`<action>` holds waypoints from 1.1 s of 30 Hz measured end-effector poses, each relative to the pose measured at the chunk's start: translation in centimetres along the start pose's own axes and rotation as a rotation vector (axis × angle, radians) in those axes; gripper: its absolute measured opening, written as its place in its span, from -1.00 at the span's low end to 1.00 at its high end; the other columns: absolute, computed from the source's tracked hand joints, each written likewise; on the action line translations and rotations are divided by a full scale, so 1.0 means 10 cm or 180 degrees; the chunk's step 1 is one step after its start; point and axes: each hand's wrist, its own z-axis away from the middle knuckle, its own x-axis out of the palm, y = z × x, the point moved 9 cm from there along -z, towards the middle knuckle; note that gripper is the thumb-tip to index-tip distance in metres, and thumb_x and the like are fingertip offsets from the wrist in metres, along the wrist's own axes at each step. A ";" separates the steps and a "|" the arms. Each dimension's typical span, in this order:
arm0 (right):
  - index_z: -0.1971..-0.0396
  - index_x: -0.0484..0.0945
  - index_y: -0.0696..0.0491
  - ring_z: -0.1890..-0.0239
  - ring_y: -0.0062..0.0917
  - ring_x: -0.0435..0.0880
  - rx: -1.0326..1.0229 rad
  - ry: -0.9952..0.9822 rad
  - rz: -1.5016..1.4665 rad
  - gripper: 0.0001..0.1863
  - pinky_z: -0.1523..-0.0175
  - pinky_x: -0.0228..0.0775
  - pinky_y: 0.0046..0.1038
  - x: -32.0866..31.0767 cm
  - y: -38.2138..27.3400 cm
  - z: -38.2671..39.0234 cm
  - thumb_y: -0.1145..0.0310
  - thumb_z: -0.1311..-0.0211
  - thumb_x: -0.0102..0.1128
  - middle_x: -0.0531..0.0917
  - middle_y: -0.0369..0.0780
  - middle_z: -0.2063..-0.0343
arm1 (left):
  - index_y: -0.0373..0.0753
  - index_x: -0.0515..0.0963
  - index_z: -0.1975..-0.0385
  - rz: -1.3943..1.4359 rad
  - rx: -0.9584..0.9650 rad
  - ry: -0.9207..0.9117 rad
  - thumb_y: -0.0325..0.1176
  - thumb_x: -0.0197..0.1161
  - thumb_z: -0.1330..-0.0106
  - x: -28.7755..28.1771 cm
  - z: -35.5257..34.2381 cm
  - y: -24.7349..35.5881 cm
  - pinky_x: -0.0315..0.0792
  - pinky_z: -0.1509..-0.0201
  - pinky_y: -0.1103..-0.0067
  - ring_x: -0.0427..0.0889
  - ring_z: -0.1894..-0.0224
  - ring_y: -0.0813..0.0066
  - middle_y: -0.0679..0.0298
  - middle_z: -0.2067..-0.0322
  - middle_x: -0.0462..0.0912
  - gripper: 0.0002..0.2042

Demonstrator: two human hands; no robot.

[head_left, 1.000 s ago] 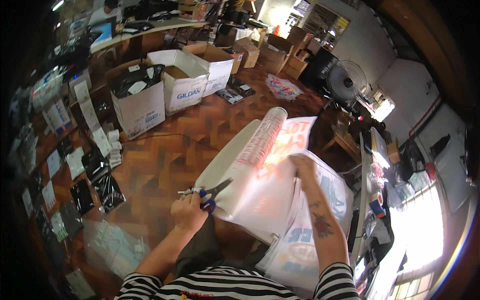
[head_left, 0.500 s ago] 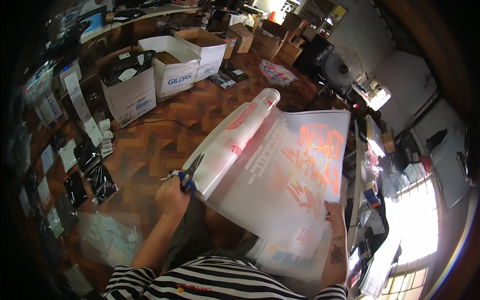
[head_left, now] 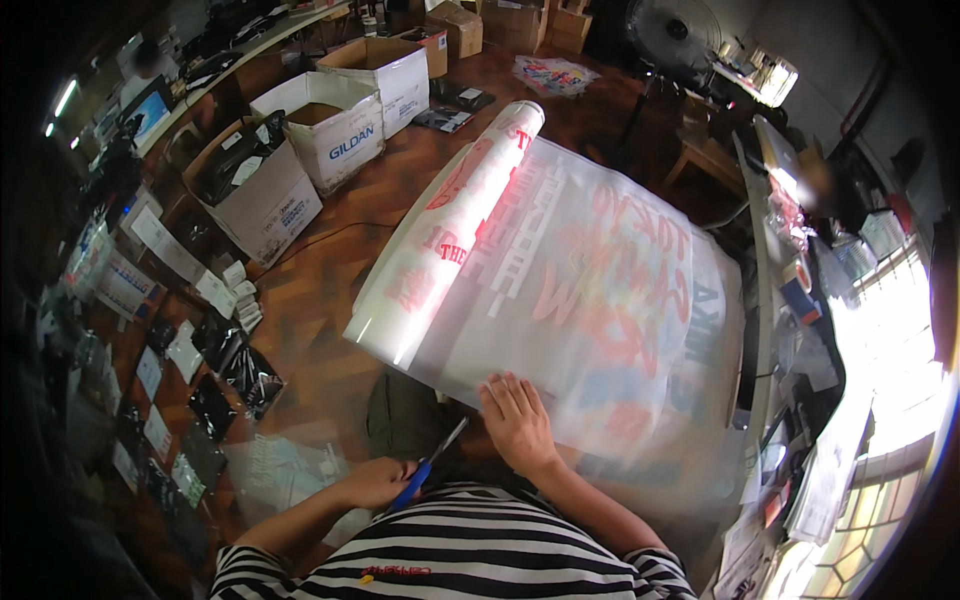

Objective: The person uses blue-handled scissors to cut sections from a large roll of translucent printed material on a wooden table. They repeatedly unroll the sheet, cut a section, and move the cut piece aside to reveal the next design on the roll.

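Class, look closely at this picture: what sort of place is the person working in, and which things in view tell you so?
Probably a small print workshop or stockroom. A roll of printed film lies unrolled under the right hand, open cardboard boxes stand on the wooden floor, and flat packets lie in rows at left.

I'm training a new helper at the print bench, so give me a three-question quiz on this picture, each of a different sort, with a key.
1. True or false: the right hand lies flat on the printed film sheet.
2. What does the left hand hold? A) a tape roll B) blue-handled scissors C) a marker
3. Fill in: the film is still wound into a roll along the sheet's ____ edge, as the person sees it.

Key: 1 true. 2 B. 3 left.
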 end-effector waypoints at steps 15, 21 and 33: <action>0.07 0.57 0.11 -0.07 -0.24 0.54 0.0058 0.0565 -0.0189 -0.62 -0.14 0.38 -0.23 -0.04 0.03 0.12 0.37 -0.07 0.08 0.57 -0.20 -0.01 | -0.37 0.60 0.32 0.0725 -0.0134 0.0191 -0.33 0.23 -0.16 -0.10 -0.18 0.53 0.37 0.39 0.66 0.51 0.51 0.63 0.29 0.58 0.58 -0.78; 0.03 0.52 0.15 -0.09 -0.19 0.51 0.0000 0.0511 -0.0229 -0.59 -0.16 0.37 -0.19 0.01 0.01 0.14 0.38 -0.07 0.04 0.50 -0.13 -0.08 | -0.36 0.59 0.46 0.1006 -0.0188 0.0367 -0.39 0.22 -0.15 -0.22 -0.39 0.64 0.36 0.41 0.66 0.51 0.51 0.61 0.27 0.58 0.57 -0.85; 0.16 0.58 0.10 0.07 -0.37 0.65 0.0260 0.0471 -0.0669 -0.68 -0.03 0.52 -0.35 0.01 0.17 0.09 0.36 -0.04 0.16 0.61 -0.21 0.04 | -0.26 0.49 0.33 0.1734 -0.0744 -0.0220 -0.18 0.18 -0.17 -0.84 -1.52 1.50 -0.11 0.72 0.75 0.16 0.74 0.79 0.41 0.60 0.48 -0.74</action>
